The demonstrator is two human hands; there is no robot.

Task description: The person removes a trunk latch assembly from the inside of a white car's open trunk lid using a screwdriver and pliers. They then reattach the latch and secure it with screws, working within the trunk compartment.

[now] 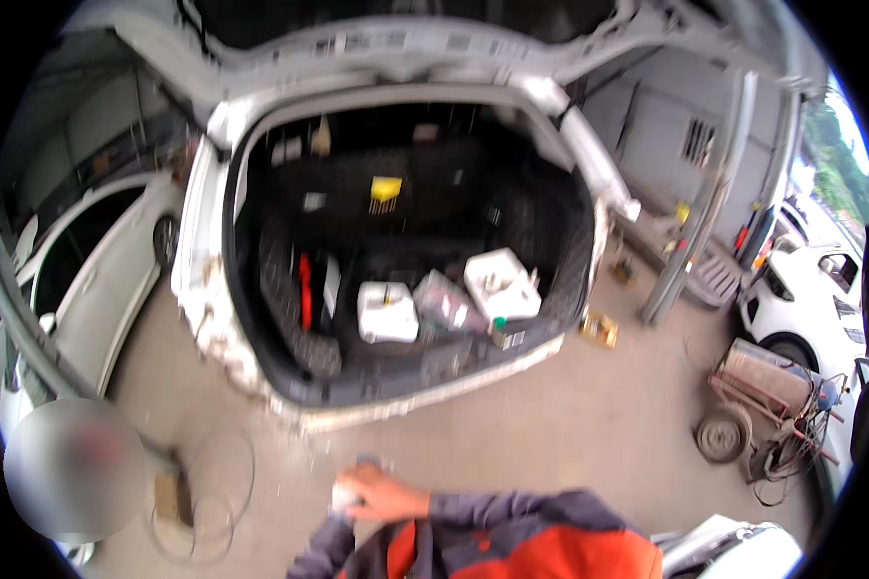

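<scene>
Just in front of my body, my right hand [384,492] is bare and reaches across to the left. Its fingers close around something white [342,497] at the end of my left sleeve [326,545]. Whether that white patch is a glove, a cuff or a cloth cannot be made out. My left hand is mostly hidden behind the right one, with its fingers out of sight. Beyond both hands stands the open rear of a white car, its cargo area [357,372] lined in black. Neither hand touches the car.
In the cargo area lie two white trays [388,326] [512,304], a clear plastic bag [444,299], a red strip [306,289] and a yellow item [386,188]. A wheeled machine [753,396] stands right. A cable [246,492] loops across the floor left, near a blurred round shape.
</scene>
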